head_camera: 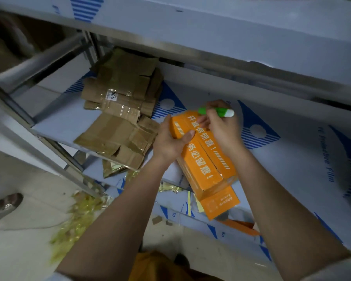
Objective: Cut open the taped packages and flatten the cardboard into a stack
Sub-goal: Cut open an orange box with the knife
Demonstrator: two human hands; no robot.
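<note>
Gripping orange box (201, 159) in left hand (170, 141), long axis running away, right hand (221, 126) clutching green cutter (217, 112).

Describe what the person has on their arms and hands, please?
Both forearms are bare. The left hand and right hand wear no gloves, rings or watch that I can see. A pale short sleeve edge shows at the picture's bottom corner.
</note>
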